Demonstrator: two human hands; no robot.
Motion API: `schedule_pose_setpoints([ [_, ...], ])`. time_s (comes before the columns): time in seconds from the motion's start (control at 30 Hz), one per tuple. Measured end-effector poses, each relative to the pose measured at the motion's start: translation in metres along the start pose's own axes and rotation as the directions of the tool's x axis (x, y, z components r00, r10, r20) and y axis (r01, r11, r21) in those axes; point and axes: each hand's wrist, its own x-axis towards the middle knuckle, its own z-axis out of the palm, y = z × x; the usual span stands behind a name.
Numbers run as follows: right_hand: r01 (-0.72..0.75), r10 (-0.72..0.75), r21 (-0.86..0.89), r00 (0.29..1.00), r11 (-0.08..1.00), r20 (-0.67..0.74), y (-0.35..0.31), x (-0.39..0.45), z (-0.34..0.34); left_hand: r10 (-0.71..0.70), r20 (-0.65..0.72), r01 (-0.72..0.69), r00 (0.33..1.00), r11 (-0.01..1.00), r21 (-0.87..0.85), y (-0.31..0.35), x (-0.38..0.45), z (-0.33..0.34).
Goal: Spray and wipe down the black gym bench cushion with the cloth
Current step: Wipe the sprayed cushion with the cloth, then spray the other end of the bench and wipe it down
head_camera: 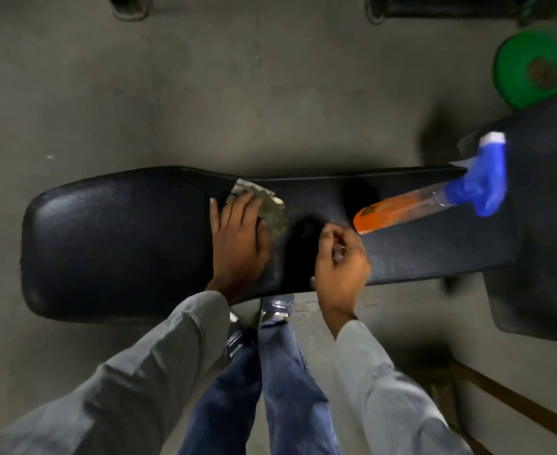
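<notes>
The long black bench cushion (113, 238) lies across the view from left to right. My left hand (237, 238) presses flat with straight fingers on a grey-green cloth (272, 208) near the cushion's middle. My right hand (339, 264) hovers over the cushion's near edge, fingers loosely curled, holding nothing. A spray bottle (398, 210) with orange liquid and a blue trigger head (480, 185) lies on its side on the cushion's right part, just beyond my right hand and apart from it.
Grey concrete floor (205, 93) surrounds the bench. A green weight plate (536, 70) sits at the far right, above a second black pad (546, 224). Dark equipment feet show along the top edge. My legs and shoes (277, 307) stand against the bench's near side.
</notes>
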Motion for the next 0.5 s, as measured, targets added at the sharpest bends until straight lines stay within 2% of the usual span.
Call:
schedule_pose_setpoints([
  [0.13,-0.159,0.168,0.06,0.967,0.985,-0.19,-0.001,0.008,-0.047,0.144,0.021,-0.143,0.989,0.989,-0.031,0.036,-0.007,0.015],
  [0.27,-0.148,0.141,-0.007,0.952,0.989,-0.27,0.0,0.031,-0.075,0.189,0.134,-0.203,0.973,0.974,0.096,0.045,-0.014,0.03],
  [0.37,0.013,0.005,0.067,0.964,0.998,-0.265,-0.007,0.05,-0.088,0.193,0.195,-0.224,0.962,0.963,0.151,0.035,-0.019,0.036],
  [0.5,0.291,-0.241,0.194,0.939,0.937,-0.244,-0.035,0.092,-0.102,0.21,0.204,-0.249,0.956,0.951,0.186,0.03,-0.016,0.037],
])
